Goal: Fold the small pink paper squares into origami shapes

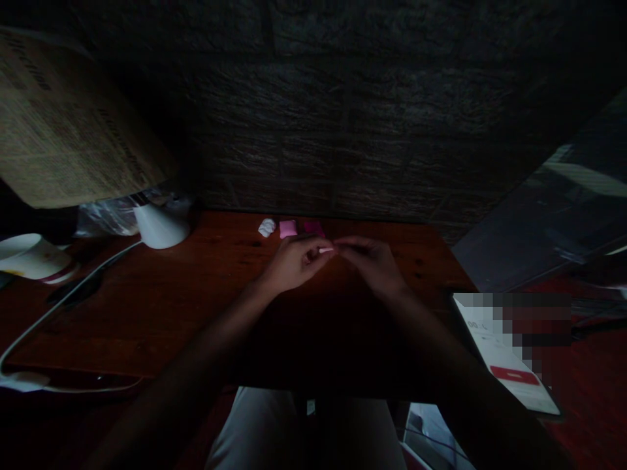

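Over the wooden table, my left hand (300, 262) is closed, pinching a small pale pink piece (326, 249) that looks like modelling clay. The fingers of my right hand (371, 262) are pinched together at the piece's right end, and the two hands' fingertips nearly meet there. Just beyond my left hand lie a crumpled white lump (267, 227) and a light pink block (288, 228). A magenta block (314, 228) sits to the right of these, its near side partly hidden by my fingers.
On the left stand a lamp with a printed shade (73, 124) and white base (160, 225), and a paper cup (36, 256). A white cable (63, 297) runs down the table (147, 307). A lit screen (507, 356) is at the right edge. A stone-like wall (313, 117) rises behind.
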Motion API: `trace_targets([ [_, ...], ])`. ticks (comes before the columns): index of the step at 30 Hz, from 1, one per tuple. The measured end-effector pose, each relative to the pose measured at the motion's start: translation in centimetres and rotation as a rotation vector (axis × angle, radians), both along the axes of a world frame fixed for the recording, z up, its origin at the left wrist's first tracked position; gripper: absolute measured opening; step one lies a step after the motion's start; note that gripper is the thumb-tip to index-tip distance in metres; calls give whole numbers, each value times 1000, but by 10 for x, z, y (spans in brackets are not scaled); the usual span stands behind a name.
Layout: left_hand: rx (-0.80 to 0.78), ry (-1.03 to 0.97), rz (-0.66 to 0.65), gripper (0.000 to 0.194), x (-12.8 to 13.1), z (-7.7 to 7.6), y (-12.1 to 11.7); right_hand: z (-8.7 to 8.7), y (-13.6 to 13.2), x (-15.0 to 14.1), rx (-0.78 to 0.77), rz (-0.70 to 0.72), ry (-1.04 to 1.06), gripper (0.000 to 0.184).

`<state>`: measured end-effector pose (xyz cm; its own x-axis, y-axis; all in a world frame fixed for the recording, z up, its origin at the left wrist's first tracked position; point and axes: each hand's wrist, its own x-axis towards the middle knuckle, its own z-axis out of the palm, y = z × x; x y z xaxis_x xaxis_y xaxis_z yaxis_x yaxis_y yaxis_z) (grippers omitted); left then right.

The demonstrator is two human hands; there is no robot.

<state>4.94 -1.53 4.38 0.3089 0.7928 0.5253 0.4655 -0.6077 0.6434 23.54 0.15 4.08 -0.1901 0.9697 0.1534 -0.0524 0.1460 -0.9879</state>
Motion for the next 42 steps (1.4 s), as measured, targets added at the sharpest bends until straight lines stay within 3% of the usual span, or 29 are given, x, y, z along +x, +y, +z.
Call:
trace_targets([
  [6,-176,-284,-11,22,3,2,1,2,5,3,-240,122,308,23],
  [9,-258,-441,5,25,2,4,4,4,11,12,-202,130,361,19],
  [15,-389,-881,156,29,-13,5,18,9,16,26,-62,88,333,26],
  [19,-477,-956,282,25,-21,3,25,8,15,24,-28,85,239,35],
  [22,-419,-883,309,25,-22,3,25,8,15,23,-49,97,258,35],
  [26,-341,-643,301,35,-24,0,25,7,16,23,-45,86,226,41],
  [29,-326,-392,267,27,-30,-5,26,8,16,23,-30,82,201,45],
  [34,-261,5,241,10,-43,-9,29,11,10,19,-49,99,246,36],
  [37,-291,73,182,17,-51,-9,30,15,4,15,-77,100,318,28],
  [42,-278,179,170,17,-57,-14,32,18,-1,18,-34,96,240,29],
])
